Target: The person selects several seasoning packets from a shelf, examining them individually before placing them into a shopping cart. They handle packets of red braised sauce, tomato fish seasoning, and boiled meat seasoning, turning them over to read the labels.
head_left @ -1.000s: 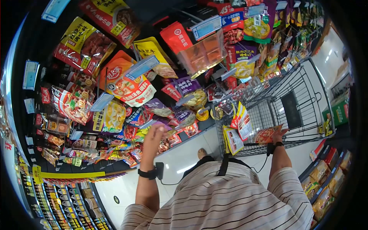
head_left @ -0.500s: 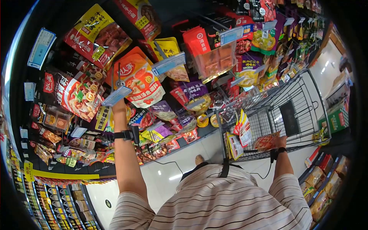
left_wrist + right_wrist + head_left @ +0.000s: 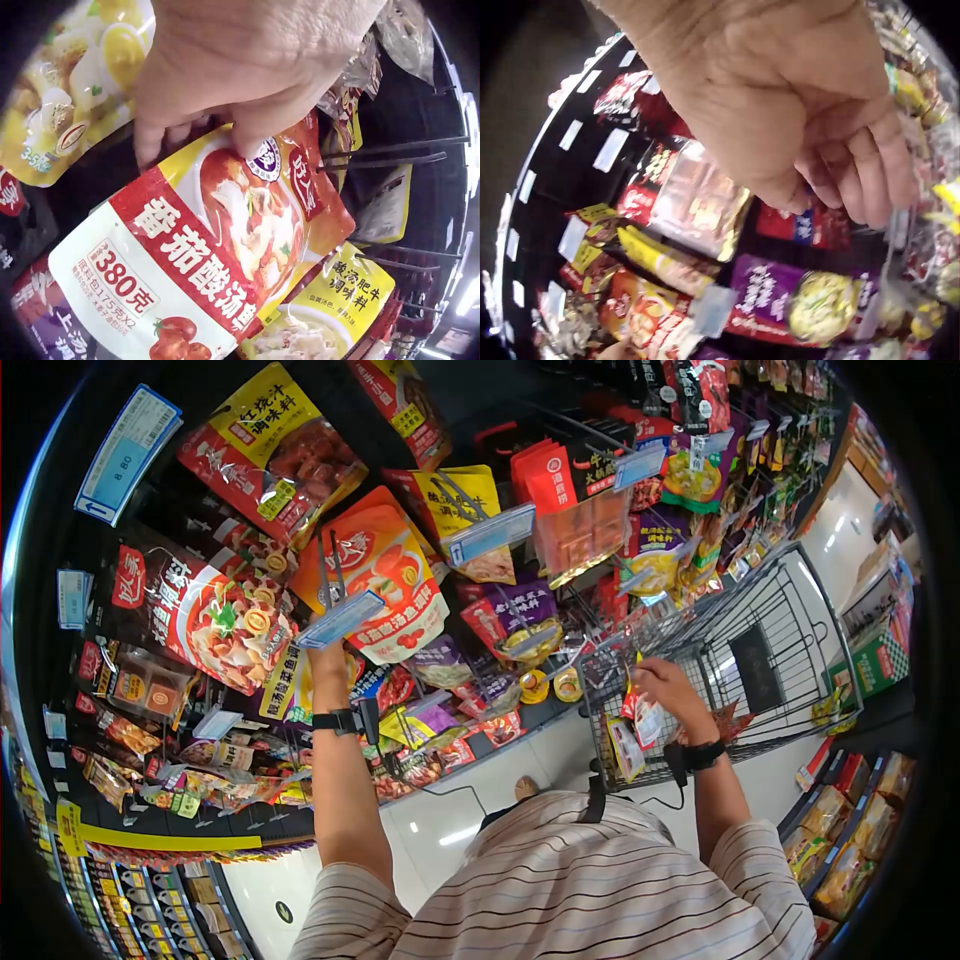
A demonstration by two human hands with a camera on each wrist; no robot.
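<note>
My left hand (image 3: 326,662) is at the hanging shelf, partly hidden behind a price tag (image 3: 340,618). In the left wrist view its thumb lies on the front of an orange, red and white seasoning pouch (image 3: 187,255) and its fingers go behind the upper edge, pinching it. That pouch still hangs by the metal hook in the head view. My right hand (image 3: 668,688) is raised over the shopping cart (image 3: 790,720), fingers loosely bent and holding nothing. Below it are yellow, white and red packets (image 3: 628,748); a reddish packet (image 3: 738,726) shows behind the wrist.
Around the pouch hang a yellow sour-soup beef packet (image 3: 455,500), a red packet with a bowl picture (image 3: 215,615) and a clear-fronted red packet (image 3: 580,535). Price tags on hooks jut out between them. Bagged goods (image 3: 840,810) fill a low shelf at right.
My left hand has reached from mid-air up and left to the pouch. My right hand has moved away from the reddish packet in the cart, leftwards and up.
</note>
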